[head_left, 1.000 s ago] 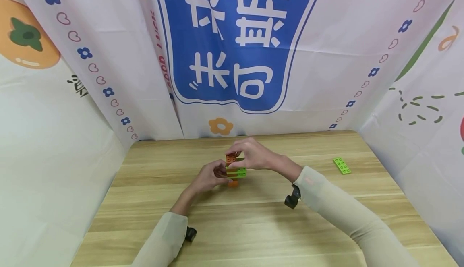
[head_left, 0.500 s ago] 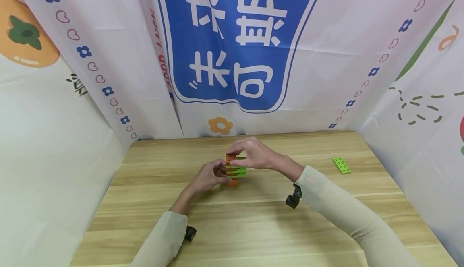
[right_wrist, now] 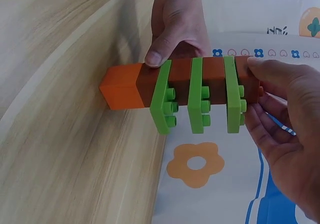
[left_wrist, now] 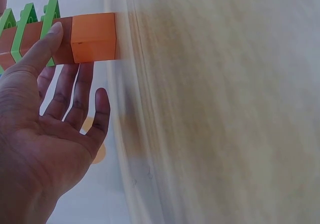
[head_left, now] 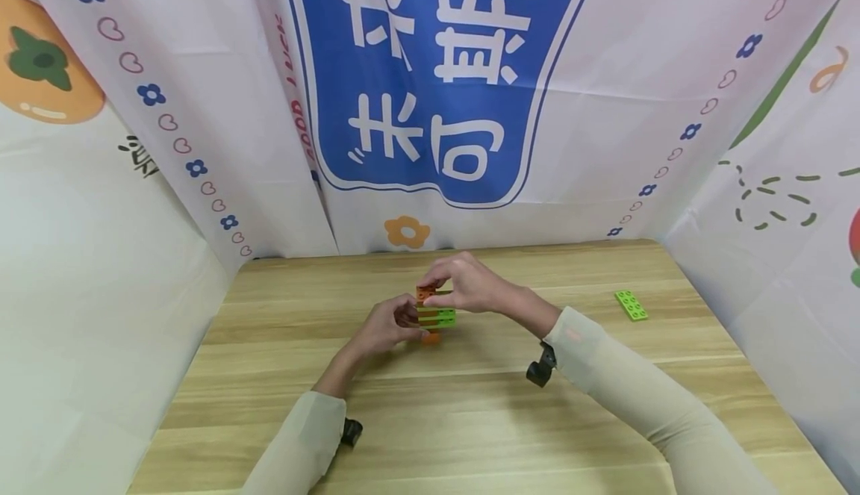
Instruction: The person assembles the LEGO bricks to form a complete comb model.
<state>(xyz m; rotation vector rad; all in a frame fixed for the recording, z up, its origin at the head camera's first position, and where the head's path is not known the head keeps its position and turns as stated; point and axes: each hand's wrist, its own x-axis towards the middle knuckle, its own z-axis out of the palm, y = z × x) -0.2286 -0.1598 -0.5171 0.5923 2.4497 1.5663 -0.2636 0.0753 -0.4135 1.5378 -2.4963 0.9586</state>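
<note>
A tower of toy building bricks stands upright on the table. At its base is an orange brick, and above it brown bricks alternate with flat green plates that jut out to one side with studs showing. My left hand grips the tower low down; its thumb presses a brown brick just above the orange one, while the little finger stays off the bricks. With thumb and fingers, my right hand pinches the topmost brown brick. That brick sits on the uppermost green plate, and fingers partly cover it.
On the right side of the wooden table lies a loose green studded plate. Printed cloth walls close off the back and both sides. The tower stands nearer the back edge than the front.
The head view has shifted very slightly. Both hands keep their hold on the tower, with no clear movement of bricks.
</note>
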